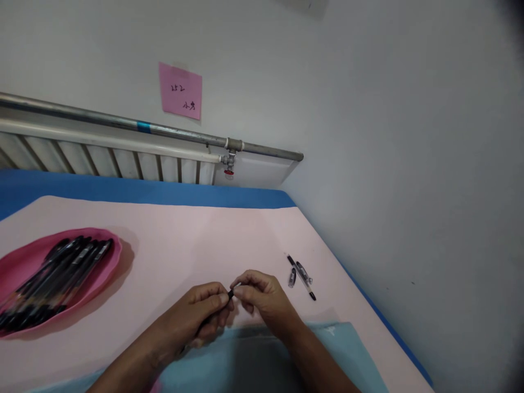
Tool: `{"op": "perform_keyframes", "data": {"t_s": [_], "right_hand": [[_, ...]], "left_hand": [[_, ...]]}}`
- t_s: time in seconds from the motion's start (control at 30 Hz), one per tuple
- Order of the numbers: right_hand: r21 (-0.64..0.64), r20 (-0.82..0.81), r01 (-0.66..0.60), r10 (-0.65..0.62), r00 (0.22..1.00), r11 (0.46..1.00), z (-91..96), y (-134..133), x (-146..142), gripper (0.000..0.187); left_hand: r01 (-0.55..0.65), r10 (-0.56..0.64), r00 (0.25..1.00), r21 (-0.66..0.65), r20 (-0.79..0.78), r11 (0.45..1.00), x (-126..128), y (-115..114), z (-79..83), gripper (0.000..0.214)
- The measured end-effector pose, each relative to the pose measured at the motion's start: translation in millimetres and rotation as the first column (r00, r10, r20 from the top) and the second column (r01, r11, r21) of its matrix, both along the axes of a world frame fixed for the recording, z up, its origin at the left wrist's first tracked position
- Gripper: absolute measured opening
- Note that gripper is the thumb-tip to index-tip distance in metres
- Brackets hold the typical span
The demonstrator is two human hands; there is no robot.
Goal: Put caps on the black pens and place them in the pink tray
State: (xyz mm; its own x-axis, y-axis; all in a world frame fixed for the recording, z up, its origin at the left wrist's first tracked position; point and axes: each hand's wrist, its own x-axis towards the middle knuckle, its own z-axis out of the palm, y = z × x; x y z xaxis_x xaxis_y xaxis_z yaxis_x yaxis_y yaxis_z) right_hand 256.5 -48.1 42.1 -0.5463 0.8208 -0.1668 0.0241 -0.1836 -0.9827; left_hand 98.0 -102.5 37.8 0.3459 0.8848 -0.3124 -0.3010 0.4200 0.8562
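Note:
My left hand is closed around a black pen barrel, whose dark tip pokes out between thumb and forefinger. My right hand pinches the end of that same pen, fingers curled tight against it. Both hands meet low over the pink sheet. Just right of my right hand lie a loose pen refill, a clear cap and a small dark part, none of them touched.
A pink oval tray at the left holds several black pens. A light blue cloth lies at the near edge. Blue table border, radiator, pipe and white wall stand behind; a pink note hangs there.

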Motion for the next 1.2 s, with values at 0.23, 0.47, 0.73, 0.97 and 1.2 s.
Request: {"op": "perform_keyframes", "data": {"t_s": [0.23,0.47,0.73,0.97,1.2], "right_hand": [[-0.027,-0.083,0.038,-0.040,0.996,0.999,-5.2,5.3,3.6,0.020],[-0.141,-0.114,0.021,-0.037,0.993,0.990,-3.3,2.7,-1.9,0.015],[-0.287,-0.136,0.108,-0.152,0.979,0.952,-11.5,0.1,-12.6,0.021],[-0.281,-0.239,0.025,-0.096,0.966,0.959,-5.9,-1.9,-12.1,0.020],[-0.292,-0.188,0.034,-0.093,0.978,0.956,-7.3,-2.2,-11.0,0.021]], "left_hand": [[0.006,-0.006,1.000,-0.027,-0.015,1.000,-1.1,1.0,0.0,0.026],[0.011,-0.013,0.997,-0.016,-0.076,1.000,0.9,1.9,-0.8,0.025],[-0.008,0.330,0.756,0.496,-0.565,0.869,2.4,1.0,-6.6,0.023],[-0.039,0.090,0.947,0.169,-0.307,0.985,4.5,0.8,1.5,0.030],[-0.076,0.080,0.983,0.035,-0.165,0.997,7.7,0.2,8.5,0.031]]}}
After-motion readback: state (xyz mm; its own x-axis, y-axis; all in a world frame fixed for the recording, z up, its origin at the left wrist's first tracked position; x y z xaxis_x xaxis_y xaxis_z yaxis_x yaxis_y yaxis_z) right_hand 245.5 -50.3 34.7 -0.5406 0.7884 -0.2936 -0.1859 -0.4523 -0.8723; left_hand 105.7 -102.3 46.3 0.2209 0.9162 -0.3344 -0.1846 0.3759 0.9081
